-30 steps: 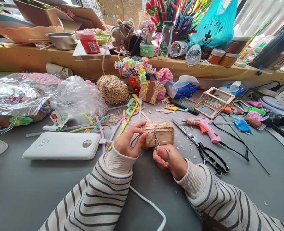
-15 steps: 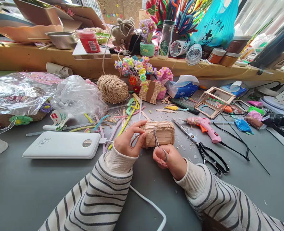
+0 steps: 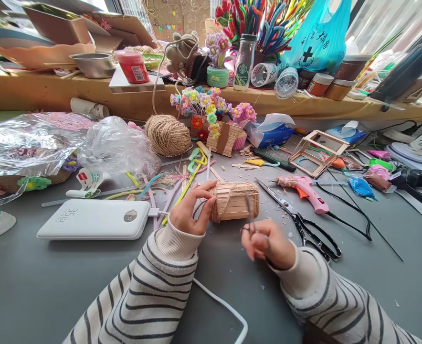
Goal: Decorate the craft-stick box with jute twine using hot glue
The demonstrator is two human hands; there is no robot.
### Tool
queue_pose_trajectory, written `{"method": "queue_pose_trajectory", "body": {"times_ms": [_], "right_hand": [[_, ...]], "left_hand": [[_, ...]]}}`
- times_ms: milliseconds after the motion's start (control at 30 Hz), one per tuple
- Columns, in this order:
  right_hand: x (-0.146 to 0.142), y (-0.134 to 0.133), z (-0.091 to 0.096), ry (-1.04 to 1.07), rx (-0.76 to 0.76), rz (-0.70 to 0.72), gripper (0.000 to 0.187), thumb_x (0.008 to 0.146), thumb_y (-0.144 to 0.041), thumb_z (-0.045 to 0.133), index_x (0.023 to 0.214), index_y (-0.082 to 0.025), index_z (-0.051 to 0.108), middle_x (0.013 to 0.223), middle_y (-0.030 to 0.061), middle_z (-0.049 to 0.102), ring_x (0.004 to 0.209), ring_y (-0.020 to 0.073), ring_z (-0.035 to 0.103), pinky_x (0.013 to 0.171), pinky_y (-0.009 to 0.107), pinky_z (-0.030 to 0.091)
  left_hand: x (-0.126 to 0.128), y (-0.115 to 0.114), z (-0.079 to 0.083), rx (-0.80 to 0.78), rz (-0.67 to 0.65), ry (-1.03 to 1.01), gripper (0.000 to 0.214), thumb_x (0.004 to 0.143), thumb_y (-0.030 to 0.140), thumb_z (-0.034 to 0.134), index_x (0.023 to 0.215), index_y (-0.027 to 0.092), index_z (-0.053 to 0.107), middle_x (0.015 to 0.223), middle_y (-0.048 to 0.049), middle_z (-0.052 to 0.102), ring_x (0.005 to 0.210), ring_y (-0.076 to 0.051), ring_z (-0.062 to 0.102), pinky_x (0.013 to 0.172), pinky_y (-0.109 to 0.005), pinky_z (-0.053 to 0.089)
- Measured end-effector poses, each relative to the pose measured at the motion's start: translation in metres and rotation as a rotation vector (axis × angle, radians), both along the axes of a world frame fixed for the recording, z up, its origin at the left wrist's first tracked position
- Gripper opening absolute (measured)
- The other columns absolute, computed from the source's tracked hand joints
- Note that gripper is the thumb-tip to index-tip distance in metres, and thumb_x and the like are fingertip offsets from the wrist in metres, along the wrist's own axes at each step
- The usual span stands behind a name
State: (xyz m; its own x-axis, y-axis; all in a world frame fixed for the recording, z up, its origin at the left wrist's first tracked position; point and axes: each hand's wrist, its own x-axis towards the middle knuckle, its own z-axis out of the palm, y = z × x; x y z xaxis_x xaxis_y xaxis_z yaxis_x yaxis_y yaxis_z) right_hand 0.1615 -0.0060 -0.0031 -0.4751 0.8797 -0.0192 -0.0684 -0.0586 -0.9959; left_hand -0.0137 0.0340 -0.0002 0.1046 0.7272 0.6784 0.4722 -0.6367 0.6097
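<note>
A small craft-stick box (image 3: pixel 235 200), wound at its ends with jute twine, lies on its side on the grey table. My left hand (image 3: pixel 193 210) grips its left end between thumb and fingers, and a bit of twine loops by the thumb. My right hand (image 3: pixel 268 243) is just below and right of the box, closed around small scissors (image 3: pixel 249 210) whose blades are blurred by motion and point up at the box's right part. To the right lie large black-handled scissors (image 3: pixel 297 217), their blades slightly apart.
A pink glue gun (image 3: pixel 306 188) with a black cord lies right of the box. A white power bank (image 3: pixel 94 220) with a cable sits at left. Behind are a twine ball (image 3: pixel 168 135), a stick frame (image 3: pixel 318 152), pipe cleaners and a flower-filled box (image 3: pixel 224 137).
My right hand has drawn back down and to the right, taking the small scissors away from the box's middle. The left hand and the box have stayed almost still.
</note>
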Motion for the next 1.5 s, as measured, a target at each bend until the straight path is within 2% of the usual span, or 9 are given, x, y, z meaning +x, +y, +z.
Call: {"method": "queue_pose_trajectory", "body": {"times_ms": [67,133,200,300,400,667,1167,1367,1500], "right_hand": [[0.012,0.003,0.005,0.047,0.038,-0.253,0.053,0.066,-0.065,0.055,0.045,-0.017,0.05,0.036,-0.0063,0.03,0.035,0.0055,0.027,0.039,0.024,0.019],[0.021,0.009,0.007,0.006,-0.008,-0.572,0.044,0.063,-0.058,0.063,0.051,-0.017,0.052,0.037,-0.0075,0.03,0.036,0.005,0.025,0.039,0.023,0.017],[0.024,0.016,0.006,-0.04,-0.075,-0.749,0.039,0.059,-0.054,0.068,0.061,-0.017,0.056,0.04,-0.0084,0.031,0.037,0.0044,0.024,0.039,0.022,0.015],[0.021,0.021,0.003,-0.038,-0.145,-0.692,0.041,0.055,-0.051,0.071,0.07,-0.015,0.059,0.044,-0.0087,0.033,0.038,0.0036,0.024,0.039,0.022,0.014],[0.015,0.021,0.003,0.004,-0.18,-0.613,0.038,0.056,-0.048,0.072,0.068,-0.015,0.058,0.045,-0.0083,0.034,0.04,0.0029,0.023,0.04,0.022,0.013],[0.013,0.019,0.003,0.017,-0.166,-0.618,0.036,0.058,-0.047,0.071,0.065,-0.015,0.057,0.046,-0.0077,0.036,0.041,0.0033,0.023,0.041,0.022,0.012],[0.015,0.018,-0.001,0.01,-0.113,-0.607,0.029,0.061,-0.043,0.069,0.063,-0.017,0.056,0.048,-0.007,0.032,0.043,0.005,0.023,0.04,0.023,0.017],[0.016,0.017,0.001,-0.038,-0.057,-0.591,0.027,0.062,-0.042,0.067,0.061,-0.018,0.055,0.05,-0.006,0.038,0.045,0.0063,0.028,0.043,0.024,0.022],[0.018,0.016,0.005,-0.093,-0.012,-0.564,0.028,0.062,-0.042,0.067,0.058,-0.018,0.053,0.05,-0.0051,0.041,0.048,0.0082,0.034,0.047,0.024,0.028]], "left_hand": [[0.0,0.0,-0.001,0.028,-0.006,0.002,0.003,0.083,0.018,0.049,0.085,0.019,0.052,0.107,-0.0082,0.066,0.1,-0.017,0.062,0.095,-0.035,0.046],[0.0,0.001,-0.003,0.057,-0.009,0.017,0.004,0.083,0.017,0.049,0.085,0.019,0.052,0.108,-0.0091,0.066,0.101,-0.017,0.061,0.096,-0.037,0.045],[-0.001,0.003,-0.005,0.089,-0.01,0.04,0.004,0.083,0.017,0.049,0.085,0.018,0.051,0.109,-0.01,0.065,0.102,-0.018,0.061,0.098,-0.039,0.044],[-0.003,0.006,-0.009,0.163,-0.023,0.091,0.005,0.082,0.016,0.048,0.086,0.017,0.051,0.109,-0.0112,0.064,0.103,-0.019,0.06,0.099,-0.042,0.042],[-0.006,0.008,-0.008,0.261,-0.025,0.199,0.008,0.08,0.013,0.051,0.087,0.017,0.05,0.109,-0.0121,0.064,0.105,-0.019,0.059,0.099,-0.043,0.041],[0.001,-0.005,0.005,0.651,-0.018,0.485,0.006,0.078,0.011,0.054,0.081,0.016,0.054,0.094,-0.0086,0.07,0.101,-0.019,0.062,0.1,-0.04,0.04],[0.002,-0.006,0.001,0.673,-0.001,0.559,0.007,0.079,0.01,0.052,0.079,0.016,0.056,0.097,-0.0088,0.069,0.099,-0.019,0.062,0.106,-0.039,0.034],[0.004,-0.01,0.003,0.703,0.012,0.585,0.006,0.078,0.009,0.053,0.078,0.014,0.056,0.095,-0.01,0.07,0.099,-0.02,0.062,0.107,-0.043,0.03],[0.005,-0.014,0.003,0.69,-0.043,0.59,0.01,0.081,0.008,0.049,0.077,0.016,0.055,0.098,-0.0089,0.069,0.102,-0.018,0.061,0.11,-0.043,0.027]]}}
